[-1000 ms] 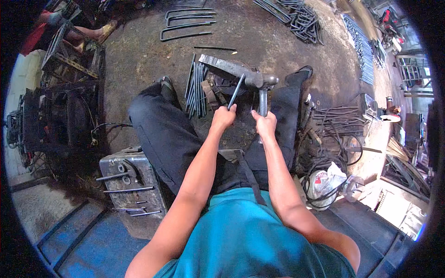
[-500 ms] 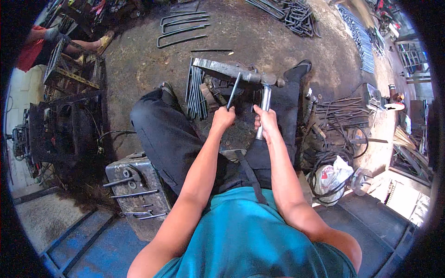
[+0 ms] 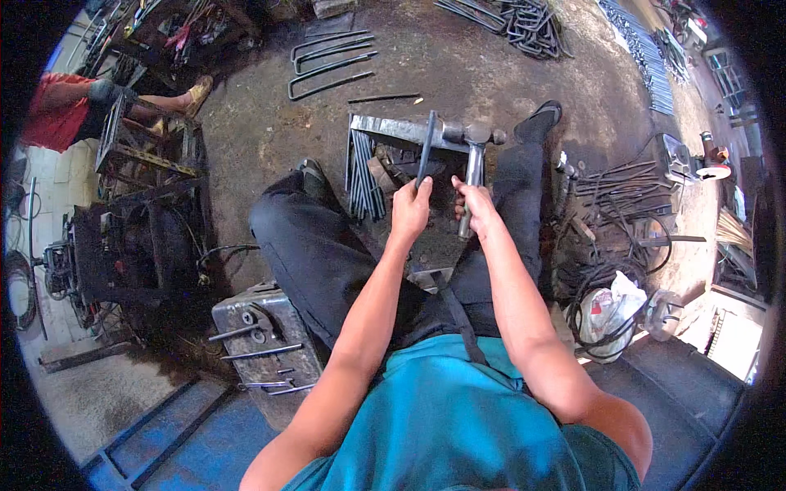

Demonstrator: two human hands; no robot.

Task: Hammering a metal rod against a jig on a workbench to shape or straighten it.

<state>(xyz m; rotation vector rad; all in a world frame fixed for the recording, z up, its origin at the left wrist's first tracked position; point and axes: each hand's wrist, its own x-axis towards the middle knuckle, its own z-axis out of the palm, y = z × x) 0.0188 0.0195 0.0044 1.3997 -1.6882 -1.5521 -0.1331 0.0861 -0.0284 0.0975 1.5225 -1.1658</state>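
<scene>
My left hand (image 3: 412,206) is closed round the lower end of a dark metal rod (image 3: 426,149). The rod points away from me, and its far end overlaps a long steel anvil (image 3: 383,127). In my right hand (image 3: 476,204) is a ball-peen hammer (image 3: 475,141), gripped by its metal handle. The hammer head appears over the right part of the anvil, just right of the rod; whether it touches is unclear. Left of the anvil's base, a bundle of straight rods (image 3: 365,176) lies on the floor.
Bent U-shaped rods (image 3: 332,74) lie on the floor ahead, and a heap of bent bars (image 3: 524,29) farther right. A metal block (image 3: 274,344) with small tools stands by my left knee. Cables and a white bag (image 3: 612,315) are at right. Another person's leg (image 3: 164,102) shows at far left.
The rod in my left hand has swung to a straighter, forward-pointing angle across the anvil. My right hand still grips the hammer near the anvil. The whole view has shifted slightly.
</scene>
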